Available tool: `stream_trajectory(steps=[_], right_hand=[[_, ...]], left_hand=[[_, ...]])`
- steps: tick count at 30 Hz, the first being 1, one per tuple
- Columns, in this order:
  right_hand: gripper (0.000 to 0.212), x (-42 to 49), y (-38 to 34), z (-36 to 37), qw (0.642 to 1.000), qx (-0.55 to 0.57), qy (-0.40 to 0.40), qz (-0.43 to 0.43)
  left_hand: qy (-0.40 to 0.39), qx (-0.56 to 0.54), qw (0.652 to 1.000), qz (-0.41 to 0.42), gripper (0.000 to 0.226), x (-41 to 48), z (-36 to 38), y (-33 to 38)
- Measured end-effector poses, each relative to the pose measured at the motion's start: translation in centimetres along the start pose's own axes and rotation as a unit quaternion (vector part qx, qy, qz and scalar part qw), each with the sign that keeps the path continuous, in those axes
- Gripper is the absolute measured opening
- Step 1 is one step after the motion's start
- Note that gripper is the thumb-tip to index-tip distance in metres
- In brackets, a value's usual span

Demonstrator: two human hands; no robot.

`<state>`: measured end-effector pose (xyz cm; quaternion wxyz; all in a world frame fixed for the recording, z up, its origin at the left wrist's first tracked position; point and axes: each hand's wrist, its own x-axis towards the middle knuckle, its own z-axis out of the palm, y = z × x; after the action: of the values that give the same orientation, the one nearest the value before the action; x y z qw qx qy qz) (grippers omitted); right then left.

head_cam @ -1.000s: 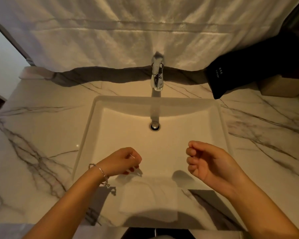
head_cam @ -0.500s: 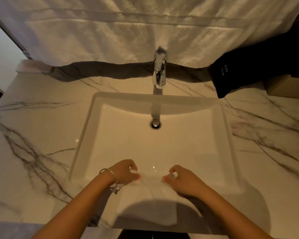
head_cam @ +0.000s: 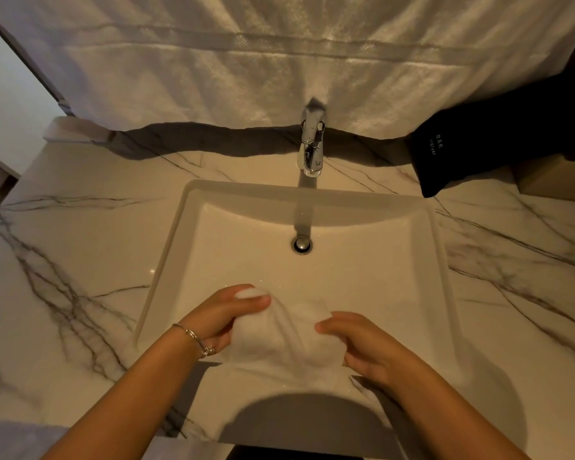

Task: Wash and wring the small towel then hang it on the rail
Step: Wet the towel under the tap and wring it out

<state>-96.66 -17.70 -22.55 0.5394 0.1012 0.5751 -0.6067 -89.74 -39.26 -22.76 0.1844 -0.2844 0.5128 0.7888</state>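
**Hands gather towel at basin's near edge**

Left hand (head_cam: 228, 322) and right hand (head_cam: 359, 346) both closed on the small towel (head_cam: 279, 340), one at each side, fingers curled into the cloth. Towel bunched between them, draped over the front rim of the sink (head_cam: 442, 260), lower edge trailing onto the marble surface (head_cam: 80, 260).

Tap (head_cam: 310, 151) shows no running water. Judgement: step is lifting the towel toward the spout; keep both grips firm and carry it fully over the bowl before wetting, so nothing drips on the surface.

Rail not clearly visible; a large white towel (head_cam: 246, 61) fills the top. Low light; towel's wetness unclear.
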Motion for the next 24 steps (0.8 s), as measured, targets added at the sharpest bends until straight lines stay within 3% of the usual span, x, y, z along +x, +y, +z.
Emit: stream_trajectory(steps=[4,7,10,13,15,17,22,24], right_hand=[[0.023,-1.3,-3.2,0.7,0.994,-0.014,-0.013,-0.108],[0.015,-2.2,-5.1,1.1,0.986,-0.042,-0.022,-0.157],[0.027,-2.0,-6.2,1.3,0.980,-0.064,0.036,-0.183],[0.021,-1.5,-6.7,1.3,0.978,-0.060,0.099,-0.176],[0.018,-1.1,-6.7,0.8,0.978,-0.084,0.122,-0.150],[0.019,-0.9,-6.3,0.4,0.979,-0.124,0.116,-0.111],[0.070,-1.3,-5.5,-1.0,0.975,-0.183,0.019,-0.126],[0.068,-1.3,-5.3,-1.1,0.924,-0.346,0.013,-0.159]], left_hand=[[-0.019,-0.093,0.994,0.063,0.008,-0.5,1.3,2.5],[-0.022,-0.056,0.992,0.108,0.013,-0.3,2.2,4.7],[-0.029,-0.009,0.995,0.092,0.019,0.2,2.3,6.2],[-0.046,0.109,0.993,0.025,0.011,0.6,2.3,6.5],[-0.016,0.246,0.969,-0.023,0.034,1.2,1.8,6.1],[0.010,0.281,0.959,-0.034,0.034,1.6,1.7,5.7],[0.028,0.029,0.996,-0.085,0.025,2.7,1.3,4.5],[0.040,-0.035,0.993,-0.101,0.013,2.8,1.4,4.4]])
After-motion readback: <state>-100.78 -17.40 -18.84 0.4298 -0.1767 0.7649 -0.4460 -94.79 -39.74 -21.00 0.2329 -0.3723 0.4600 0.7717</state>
